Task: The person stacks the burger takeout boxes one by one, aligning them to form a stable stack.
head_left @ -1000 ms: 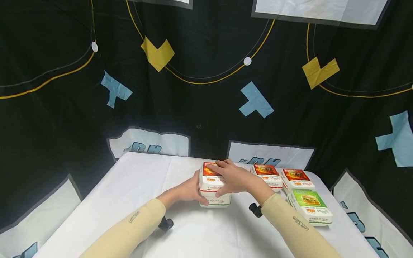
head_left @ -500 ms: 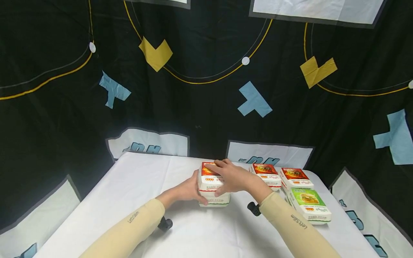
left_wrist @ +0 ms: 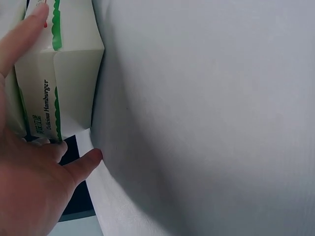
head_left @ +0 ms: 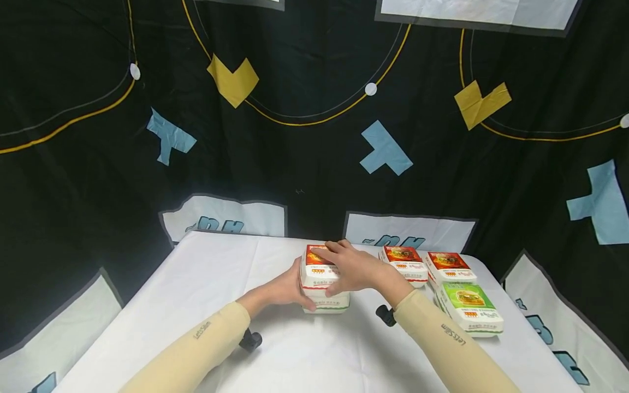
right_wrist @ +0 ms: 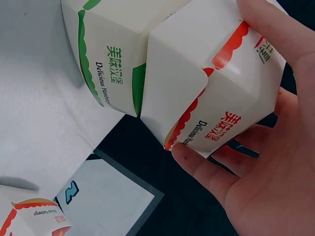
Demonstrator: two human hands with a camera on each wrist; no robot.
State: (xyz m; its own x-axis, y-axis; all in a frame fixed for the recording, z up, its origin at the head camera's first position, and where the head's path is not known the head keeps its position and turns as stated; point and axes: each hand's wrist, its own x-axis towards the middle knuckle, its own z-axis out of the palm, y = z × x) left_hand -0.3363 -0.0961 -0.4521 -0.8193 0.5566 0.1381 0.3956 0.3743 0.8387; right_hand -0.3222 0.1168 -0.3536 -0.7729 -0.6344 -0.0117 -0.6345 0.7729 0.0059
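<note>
Two paper hamburger boxes stand stacked near the middle of the table. The upper red-trimmed hamburger box (head_left: 319,277) sits on a green-trimmed hamburger box (head_left: 335,305), which touches the white cloth. My left hand (head_left: 285,286) grips the green box from the left, its thumb across the front; in the left wrist view, fingers reach behind that box (left_wrist: 76,86). From the right and above, my right hand (head_left: 357,267) holds the red box. The right wrist view has its thumb on one side of this box (right_wrist: 216,93) and fingers on the other.
Two more red-topped boxes stand at the right, one (head_left: 404,267) left of the other (head_left: 449,268). A green-topped box (head_left: 470,308) is in front of them. The white-covered table (head_left: 221,273) ends at a black curtain (head_left: 304,164) behind.
The head view has shifted slightly, so the backdrop sits a little further left and higher. Both hands and the stacked boxes keep the same arrangement.
</note>
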